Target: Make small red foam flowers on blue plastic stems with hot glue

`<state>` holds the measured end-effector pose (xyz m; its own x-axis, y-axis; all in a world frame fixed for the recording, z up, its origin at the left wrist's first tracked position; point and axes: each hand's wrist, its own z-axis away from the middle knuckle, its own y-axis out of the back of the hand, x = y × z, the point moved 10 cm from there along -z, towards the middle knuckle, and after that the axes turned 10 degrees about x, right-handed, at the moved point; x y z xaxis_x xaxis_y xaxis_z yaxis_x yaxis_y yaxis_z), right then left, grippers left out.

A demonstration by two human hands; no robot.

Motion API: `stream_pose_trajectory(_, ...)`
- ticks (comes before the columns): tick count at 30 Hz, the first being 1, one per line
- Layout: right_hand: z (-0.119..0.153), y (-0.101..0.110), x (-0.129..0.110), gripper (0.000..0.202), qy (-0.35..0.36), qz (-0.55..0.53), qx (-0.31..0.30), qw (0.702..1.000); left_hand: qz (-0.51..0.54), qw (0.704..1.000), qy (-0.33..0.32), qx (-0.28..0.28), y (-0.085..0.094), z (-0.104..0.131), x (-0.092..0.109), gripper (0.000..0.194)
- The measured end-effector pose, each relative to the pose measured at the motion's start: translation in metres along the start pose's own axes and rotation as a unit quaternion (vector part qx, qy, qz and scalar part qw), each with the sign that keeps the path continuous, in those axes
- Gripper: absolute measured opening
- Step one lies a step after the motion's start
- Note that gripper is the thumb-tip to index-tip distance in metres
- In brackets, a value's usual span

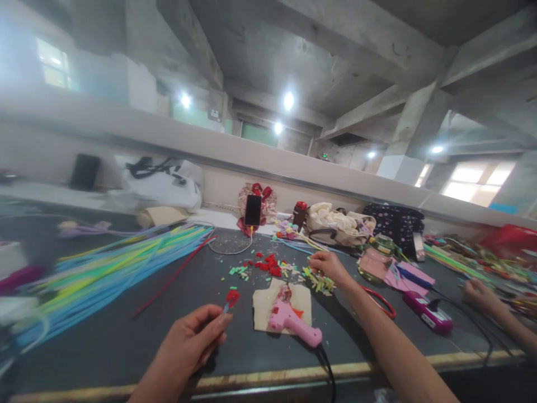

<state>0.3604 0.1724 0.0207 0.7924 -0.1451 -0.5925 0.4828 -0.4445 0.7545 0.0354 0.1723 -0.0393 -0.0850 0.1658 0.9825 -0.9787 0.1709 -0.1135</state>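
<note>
My left hand pinches a small craft piece with a red top and a short light-blue stem between thumb and fingers, over the near part of the dark table. Farther right, my right hand reaches over loose yellow-green bits, its fingertips pressed together. Whatever it may hold is too small to make out. Between the hands, a pink glue gun lies on a beige pad, its nozzle end pointing away from me. Red bits and mint-green bits are scattered beyond the pad.
Long blue, green and yellow stems lie at left beside one red stem. A phone stands at the back. On the right are a jar, a purple power strip, cables and another person's hand.
</note>
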Motion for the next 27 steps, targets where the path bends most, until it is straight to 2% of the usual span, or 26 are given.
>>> stream_pose_trajectory(5, 0.010, 0.016, -0.034, 0.015, 0.067, 0.001, 0.053, 0.996, 0.008, 0.999, -0.016, -0.039, -0.008, 0.005, 0.006, 0.027)
stream_pose_trajectory(8, 0.015, 0.025, -0.054, 0.010, 0.106, 0.010, 0.085, 0.991, 0.020, 0.999, -0.006, -0.040, -0.008, 0.006, 0.005, 0.027)
stream_pose_trajectory(12, 0.018, 0.021, -0.070, 0.012, 0.112, 0.000, 0.073, 0.991, 0.031, 0.999, -0.007, -0.033, -0.007, 0.007, 0.006, 0.026)
stream_pose_trajectory(16, 0.023, 0.006, -0.084, 0.016, 0.098, -0.060, 0.029, 0.993, 0.021, 0.999, -0.014, -0.040, -0.008, 0.007, 0.006, 0.025)
stream_pose_trajectory(19, 0.030, -0.014, -0.094, 0.019, 0.063, -0.133, -0.033, 0.989, 0.024, 0.999, -0.010, -0.040, -0.007, 0.005, 0.005, 0.025)
stream_pose_trajectory(23, 0.048, -0.043, -0.113, 0.022, 0.021, -0.230, -0.115, 0.966, 0.051, 0.998, 0.001, -0.022, -0.004, 0.004, 0.005, 0.028)
stream_pose_trajectory(27, 0.074, -0.066, -0.147, 0.016, 0.013, -0.295, -0.163, 0.941, 0.093, 0.995, -0.007, -0.031, -0.005, 0.008, 0.011, 0.027)
